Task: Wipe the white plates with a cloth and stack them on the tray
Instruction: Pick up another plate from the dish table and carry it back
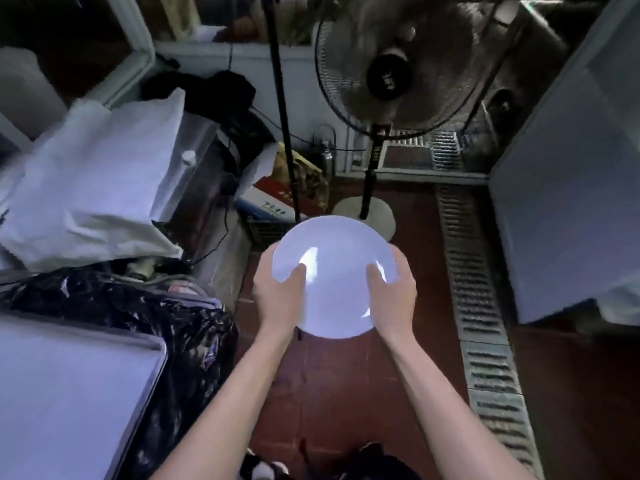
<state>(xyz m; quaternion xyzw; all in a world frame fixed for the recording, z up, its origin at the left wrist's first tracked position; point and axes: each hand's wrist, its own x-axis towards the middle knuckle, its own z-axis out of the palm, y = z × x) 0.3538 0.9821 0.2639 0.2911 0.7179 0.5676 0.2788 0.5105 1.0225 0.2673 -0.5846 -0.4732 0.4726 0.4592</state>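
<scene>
A round white plate [334, 261] is held flat in the air over the red tiled floor, in the middle of the view. My left hand [277, 299] grips its left rim, thumb resting on the top face. My right hand [391, 299] grips its right rim the same way. A pale flat tray [69, 393] lies at the lower left, its surface bare where visible. No cloth is seen in either hand. White fabric [93, 174] lies heaped at the left.
A standing fan [388, 74] with a round base [367, 216] stands just beyond the plate. A black pole [284, 126] rises beside it. A black plastic bag [138, 313] borders the tray. A metal floor grate [478, 289] runs along the right, beside a pale cabinet [571, 202].
</scene>
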